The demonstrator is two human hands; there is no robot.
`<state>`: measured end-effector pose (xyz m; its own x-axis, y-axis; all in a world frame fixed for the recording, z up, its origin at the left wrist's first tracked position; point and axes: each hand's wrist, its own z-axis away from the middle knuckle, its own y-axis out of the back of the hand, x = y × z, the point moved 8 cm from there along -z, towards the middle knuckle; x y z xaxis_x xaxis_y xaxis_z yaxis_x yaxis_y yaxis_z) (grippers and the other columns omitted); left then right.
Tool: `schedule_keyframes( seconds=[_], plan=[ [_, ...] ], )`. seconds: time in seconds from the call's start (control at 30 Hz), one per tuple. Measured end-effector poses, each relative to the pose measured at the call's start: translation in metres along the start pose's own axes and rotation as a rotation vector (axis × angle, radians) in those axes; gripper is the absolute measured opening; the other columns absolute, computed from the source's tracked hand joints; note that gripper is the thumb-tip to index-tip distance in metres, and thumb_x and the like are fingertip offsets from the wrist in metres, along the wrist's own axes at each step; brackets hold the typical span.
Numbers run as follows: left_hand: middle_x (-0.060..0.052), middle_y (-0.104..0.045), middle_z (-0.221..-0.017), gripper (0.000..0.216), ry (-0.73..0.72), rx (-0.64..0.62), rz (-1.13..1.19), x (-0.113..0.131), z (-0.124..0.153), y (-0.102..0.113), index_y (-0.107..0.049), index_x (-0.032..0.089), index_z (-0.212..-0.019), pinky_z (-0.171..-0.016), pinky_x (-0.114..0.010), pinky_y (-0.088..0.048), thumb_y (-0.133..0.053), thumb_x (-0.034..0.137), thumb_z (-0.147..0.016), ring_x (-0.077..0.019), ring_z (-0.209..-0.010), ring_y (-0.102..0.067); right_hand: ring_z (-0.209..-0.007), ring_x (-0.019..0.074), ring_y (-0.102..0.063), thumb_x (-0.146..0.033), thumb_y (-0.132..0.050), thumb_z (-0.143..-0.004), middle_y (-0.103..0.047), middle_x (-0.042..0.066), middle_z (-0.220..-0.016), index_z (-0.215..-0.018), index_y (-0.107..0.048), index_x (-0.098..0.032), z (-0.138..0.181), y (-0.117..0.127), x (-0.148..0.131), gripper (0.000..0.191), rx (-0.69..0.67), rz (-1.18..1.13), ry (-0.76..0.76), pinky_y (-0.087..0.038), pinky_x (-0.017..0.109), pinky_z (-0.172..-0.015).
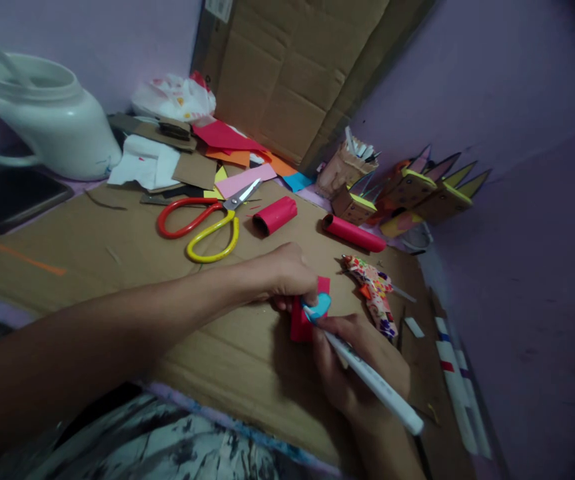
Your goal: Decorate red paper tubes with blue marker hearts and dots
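Note:
My right hand is closed around a white marker, its tip at a small blue paper piece. That blue piece lies over a red paper piece at the front middle of the cardboard sheet. Pressing down on the papers, my left hand has its fingers curled, with a fingertip on the blue piece. Just beyond lie a red paper roll and scissors with one red and one yellow handle. A flower-patterned glue gun rests to the right of my hands.
A white jug stands at the back left, beside paper and cardboard scraps. Another red roll and cardboard crafts with pointed tops are at the back right. Several markers lie along the right edge.

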<state>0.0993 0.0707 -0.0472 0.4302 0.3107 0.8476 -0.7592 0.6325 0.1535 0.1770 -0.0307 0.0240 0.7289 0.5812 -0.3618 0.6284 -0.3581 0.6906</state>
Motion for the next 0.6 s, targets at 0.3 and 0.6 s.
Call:
schedule_keyframes(
  seconds=[0.3, 0.6],
  plan=[
    [0.002, -0.049, -0.04, 0.006, 0.017, 0.0, -0.009, -0.002, -0.0005, 0.001, -0.058, 0.013, -0.053, -0.036, -0.022, -0.033, -0.062, 0.01, -0.055, -0.0097, -0.035, -0.043, -0.047, 0.0117, -0.055, -0.011, -0.059, -0.078, -0.062, 0.001, -0.06, -0.085, -0.06, -0.02, -0.0035, 0.0032, -0.0021, 0.012, 0.008, 0.014, 0.015, -0.042, 0.022, -0.046],
    [0.003, -0.048, -0.038, 0.011, 0.021, 0.009, -0.011, -0.0005, 0.0006, 0.0011, -0.055, 0.014, -0.05, -0.035, -0.022, -0.034, -0.064, 0.011, -0.055, -0.0095, -0.033, -0.042, -0.047, 0.0111, -0.055, -0.012, -0.058, -0.079, -0.062, 0.001, -0.06, -0.083, -0.061, -0.02, -0.0013, 0.0084, 0.001, 0.009, 0.039, -0.001, -0.025, -0.042, 0.022, -0.047]
  ],
)
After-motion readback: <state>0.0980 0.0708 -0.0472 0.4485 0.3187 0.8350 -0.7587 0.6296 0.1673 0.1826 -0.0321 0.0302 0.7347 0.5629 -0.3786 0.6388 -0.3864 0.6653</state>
